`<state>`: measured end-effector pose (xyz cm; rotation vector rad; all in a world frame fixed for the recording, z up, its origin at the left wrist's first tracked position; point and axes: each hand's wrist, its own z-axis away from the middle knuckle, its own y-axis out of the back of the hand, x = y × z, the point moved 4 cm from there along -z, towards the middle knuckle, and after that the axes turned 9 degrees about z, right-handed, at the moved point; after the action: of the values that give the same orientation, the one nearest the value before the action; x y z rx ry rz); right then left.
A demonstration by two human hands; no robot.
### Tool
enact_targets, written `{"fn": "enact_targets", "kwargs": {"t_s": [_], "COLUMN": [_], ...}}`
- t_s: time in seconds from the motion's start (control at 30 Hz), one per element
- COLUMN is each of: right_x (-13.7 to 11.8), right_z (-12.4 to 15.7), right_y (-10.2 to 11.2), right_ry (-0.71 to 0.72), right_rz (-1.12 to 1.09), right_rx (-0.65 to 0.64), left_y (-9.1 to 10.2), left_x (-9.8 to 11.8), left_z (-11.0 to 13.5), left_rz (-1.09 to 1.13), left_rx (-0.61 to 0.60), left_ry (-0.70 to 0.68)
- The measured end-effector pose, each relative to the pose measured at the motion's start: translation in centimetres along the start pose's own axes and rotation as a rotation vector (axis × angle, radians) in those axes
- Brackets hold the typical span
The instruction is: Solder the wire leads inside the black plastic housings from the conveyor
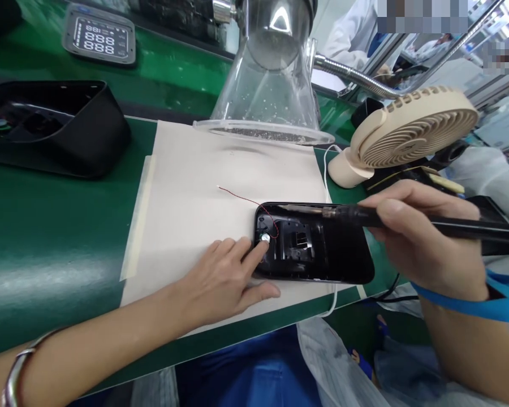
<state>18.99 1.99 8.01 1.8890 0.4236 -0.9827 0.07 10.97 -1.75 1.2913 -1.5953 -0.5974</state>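
Black and glossy, a shallow casing (348,254) lies open-side up on a pale paper sheet (186,186), its right end reaching past the paper over the green bench (46,237). Inside it I can see a small silver disc (265,237) near the left end, beside a recessed rectangular section (301,240) in the middle. A thin red wire (240,196) curls out of the casing and trails onto the paper. The person's left hand (224,274) is loosely open, grasping nothing, its index fingertip at the disc's edge. The right hand (432,243) grips a black pen-shaped tool (449,226), whose slim front end stretches over the casing's far side; whether it touches, I can't tell. Off to the left sits a deeper black housing (104,135), also open, with a small greenish round part (0,124) inside. Behind the paper hangs a clear funnel-shaped hood (263,96), its wall flecked with pale specks.
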Motion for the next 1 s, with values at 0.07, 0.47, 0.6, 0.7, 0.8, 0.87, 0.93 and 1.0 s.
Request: {"fn": "enact_targets", "kwargs": {"t_s": [0.07,0.47,0.6,0.7,0.8,0.87,0.93,1.0], "right_x": [-0.1,-1.4,-1.8,-1.8,-1.7,-1.6,-1.5,-1.5], "right_z": [0.1,-0.9,-1.1,-1.1,-1.1,-1.0,-1.0,-1.0], "right_y": [0.6,-2.7,-3.6,-3.9,-3.9,-3.9,-3.8,-3.8], "right_ry": [0.017,0.045,0.03,0.042,0.044,0.041,0.038,0.036], "right_rz": [-0.006,0.275,0.279,0.273,0.273,0.27,0.276,0.295], "right_rx": [-0.006,-0.269,-0.323,-0.347,-0.352,-0.354,-0.353,-0.344], "left_y": [0.5,1.1,1.1,1.1,1.1,1.0,1.0,1.0], "left_x": [-0.6,-2.8,-2.8,-2.7,-2.8,-2.8,-2.8,-2.8], "left_z": [-0.2,-1.0,-1.0,-1.1,-1.1,-1.1,-1.2,-1.2], "left_rz": [0.147,0.513,0.528,0.531,0.531,0.52,0.509,0.508], "left_rx": [0.072,0.154,0.151,0.149,0.144,0.143,0.147,0.141], "left_ry": [0.114,0.403,0.378,0.376,0.372,0.369,0.364,0.365]}}
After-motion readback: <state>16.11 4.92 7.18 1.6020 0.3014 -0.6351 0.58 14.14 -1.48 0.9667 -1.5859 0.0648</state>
